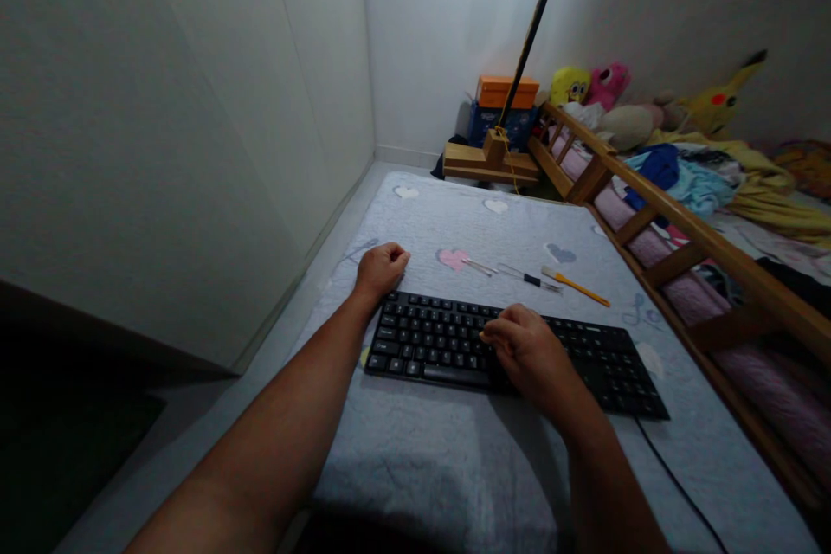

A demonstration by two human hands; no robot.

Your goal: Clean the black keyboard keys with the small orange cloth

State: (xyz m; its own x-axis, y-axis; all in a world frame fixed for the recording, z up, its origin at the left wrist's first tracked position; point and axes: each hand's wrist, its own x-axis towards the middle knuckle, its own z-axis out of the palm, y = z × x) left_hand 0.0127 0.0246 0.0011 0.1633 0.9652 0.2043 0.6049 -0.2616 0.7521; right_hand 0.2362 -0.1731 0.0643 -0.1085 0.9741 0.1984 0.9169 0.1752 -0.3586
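Keyboard (432,333): long axis sideways, under our right hand (529,355)
Right hand: pinched; hold unclear
Left hand (382,270): curled, nothing visible

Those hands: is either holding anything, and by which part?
The right hand is pinched over the keyboard; whether it holds anything can't be told. The curled left hand shows nothing held.

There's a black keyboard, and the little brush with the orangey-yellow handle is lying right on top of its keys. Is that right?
Not quite: the little brush isn't on the keys. The head view shows it lying on the cloth, just beyond the keyboard. The keyboard is black and the brush's handle is orangey-yellow, just as you said.
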